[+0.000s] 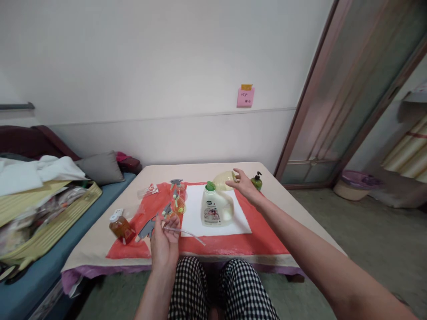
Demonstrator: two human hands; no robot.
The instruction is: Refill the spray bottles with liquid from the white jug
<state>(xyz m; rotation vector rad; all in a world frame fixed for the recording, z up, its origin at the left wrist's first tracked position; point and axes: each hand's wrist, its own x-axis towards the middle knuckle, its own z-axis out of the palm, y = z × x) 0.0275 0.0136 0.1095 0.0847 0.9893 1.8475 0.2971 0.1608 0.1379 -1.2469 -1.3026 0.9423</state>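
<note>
My left hand [166,240], palm up, is closed around a grey spray trigger head [147,228]; its thin clear tube [191,234] sticks out to the right. In front of me a pale green detergent jug [211,209] with a green cap stands upright on a white sheet [191,222]. Behind it a clear yellowish bottle [223,180] lies on its side, mouth to the right. My right hand [246,184] is at that mouth, thumb and finger apart on either side of it. Whether they touch it is unclear.
Several spray bottles [179,203] cluster left of the sheet on a red cloth [267,235]. A jar of amber liquid [122,229] leans at the left. A green pump bottle [256,182] stands right, beyond my right wrist. A wall backs the table.
</note>
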